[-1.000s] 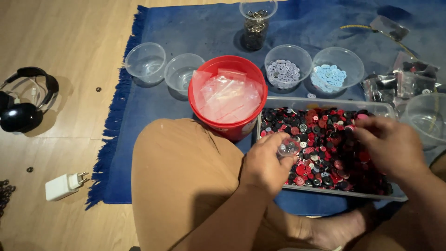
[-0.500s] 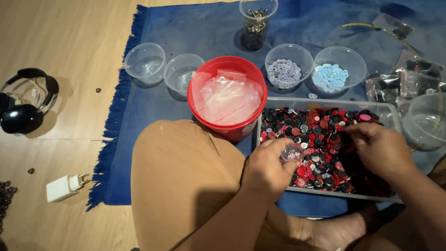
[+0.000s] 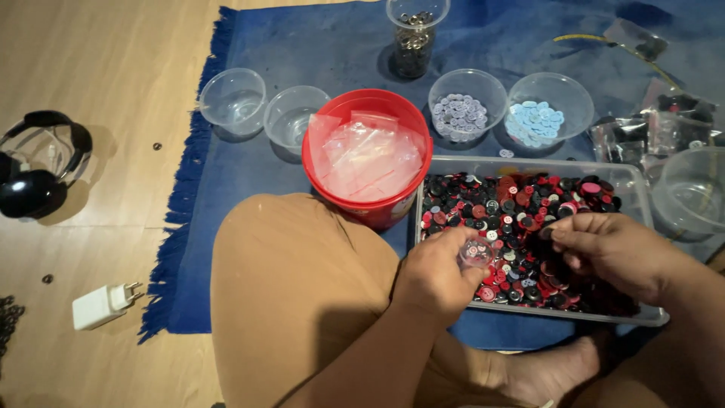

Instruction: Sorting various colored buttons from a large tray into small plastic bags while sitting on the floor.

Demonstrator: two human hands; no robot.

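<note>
Holding a small clear bag (image 3: 476,251) pinched between thumb and fingers, the left hand (image 3: 438,273) hovers at the near left corner of the tray (image 3: 638,195), while the right hand (image 3: 612,249) rests curled over the buttons (image 3: 521,208), fingertips drawn together as if pinching one or a few; what they grip is too small to tell. The bag's mouth looks narrow, so a button dropped off-centre could miss it and fall back into the heap or onto the rug (image 3: 302,45). Both wrists lean over the tray's near rim, and a push there could tip or slide it and scatter the mixed red, black and white buttons. A knee (image 3: 302,287) sits touching the red bucket (image 3: 368,155) of spare bags, so a leg shift could knock it toward the two empty bowls (image 3: 264,109) or against the tray. Sorted bowls of grey (image 3: 467,102) and blue (image 3: 549,109) buttons stand just beyond, within reach of a careless sleeve.
</note>
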